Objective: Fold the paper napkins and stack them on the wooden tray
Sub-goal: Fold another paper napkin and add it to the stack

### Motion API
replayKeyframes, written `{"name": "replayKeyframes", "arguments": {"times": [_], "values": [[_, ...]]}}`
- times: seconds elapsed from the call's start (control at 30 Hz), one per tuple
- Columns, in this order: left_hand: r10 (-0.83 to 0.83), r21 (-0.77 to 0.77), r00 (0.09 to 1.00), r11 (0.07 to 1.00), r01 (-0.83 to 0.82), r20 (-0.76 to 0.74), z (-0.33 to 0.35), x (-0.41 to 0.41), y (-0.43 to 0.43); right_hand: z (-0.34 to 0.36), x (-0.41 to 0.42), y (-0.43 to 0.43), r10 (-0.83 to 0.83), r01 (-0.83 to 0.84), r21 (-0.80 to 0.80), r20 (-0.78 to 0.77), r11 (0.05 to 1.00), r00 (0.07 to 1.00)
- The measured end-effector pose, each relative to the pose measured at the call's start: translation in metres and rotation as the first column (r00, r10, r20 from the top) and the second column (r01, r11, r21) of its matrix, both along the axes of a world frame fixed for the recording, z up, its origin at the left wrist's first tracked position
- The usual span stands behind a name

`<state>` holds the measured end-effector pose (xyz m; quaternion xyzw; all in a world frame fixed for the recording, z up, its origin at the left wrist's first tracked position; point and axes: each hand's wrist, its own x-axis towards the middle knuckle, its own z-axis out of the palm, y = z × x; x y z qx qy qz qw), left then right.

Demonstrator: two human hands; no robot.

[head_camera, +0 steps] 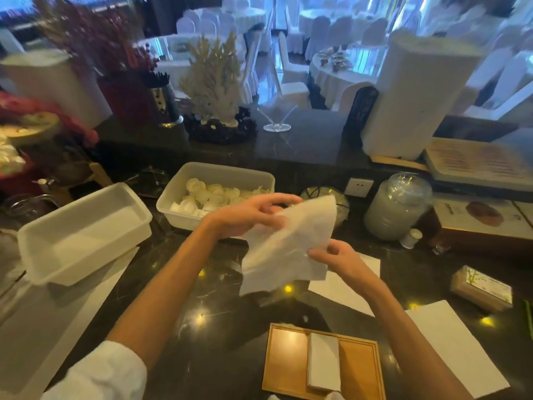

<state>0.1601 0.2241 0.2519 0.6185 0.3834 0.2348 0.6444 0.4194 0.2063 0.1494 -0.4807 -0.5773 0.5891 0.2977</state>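
- Hands meet above the dark marble counter [219, 336], both gripping one unfolded paper napkin [285, 246] that hangs in the air, clear of the surface.
- Left hand [253, 212] pinches the napkin's upper edge between thumb and fingertips, the fingers curled close together.
- Right hand [337, 259] pinches the napkin's lower right side, thumb on top, fingers bunched beneath the sheet.
- Wooden tray [288, 359] lies near the counter's front edge, below the hands, with a stack of folded napkins [323, 362] resting upright-lengthwise at its middle.
- Flat white sheets [455, 339] lie on the counter to the right of the tray and under the right forearm.
- A translucent plastic bin [178, 197] holding white rosette-shaped pieces sits behind the left hand; an empty-looking plastic tub [80, 235] stands to the left.
- A rolled white sleeve [106, 373] covers the left upper arm.
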Motion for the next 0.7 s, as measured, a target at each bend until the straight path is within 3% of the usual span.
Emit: {"name": "replayKeyframes", "arguments": {"times": [0.03,0.1,0.13,0.2,0.27,0.3,0.4,0.47,0.57,0.7], "values": [[0.16,-0.104,0.969,0.984,-0.142,0.186,-0.006,-0.003,-0.003,0.004,0.005,-0.003,-0.028,0.028,0.0,-0.004,1.0,1.0],[0.444,-0.395,0.75,0.88,-0.263,0.491,-0.029,-0.007,-0.012,0.012,0.016,-0.009,-0.101,0.101,0.007,-0.012,0.995,0.995],[0.498,-0.501,0.663,0.84,-0.208,0.559,-0.042,-0.004,-0.02,0.016,0.022,-0.013,-0.135,0.135,0.016,-0.014,0.991,0.991],[0.46,-0.576,0.653,0.817,-0.044,0.602,-0.068,0.008,-0.038,0.02,0.034,-0.021,-0.194,0.195,0.029,-0.026,0.98,0.981],[0.414,-0.579,0.707,0.816,-0.008,0.573,-0.085,0.025,-0.05,0.022,0.047,-0.029,-0.246,0.246,0.028,-0.019,0.969,0.969],[0.427,-0.561,0.743,0.824,-0.085,0.515,-0.087,0.032,-0.055,0.021,0.054,-0.033,-0.264,0.264,0.026,0.001,0.964,0.965],[0.452,-0.3,0.869,0.873,-0.384,0.201,-0.081,0.051,-0.063,0.018,0.07,-0.046,-0.29,0.291,-0.011,0.06,0.957,0.955],[0.432,-0.149,0.901,0.894,-0.422,0.04,-0.077,0.059,-0.061,0.017,0.079,-0.053,-0.32,0.323,-0.047,0.071,0.945,0.945],[0.388,-0.058,0.921,0.919,-0.39,-0.045,-0.073,0.064,-0.061,0.019,0.087,-0.059,-0.409,0.411,-0.06,0.039,0.91,0.912],[0.355,-0.048,0.934,0.933,-0.356,-0.038,-0.068,0.065,-0.064,0.024,0.096,-0.062,-0.442,0.444,-0.041,0.044,0.895,0.896]]}}
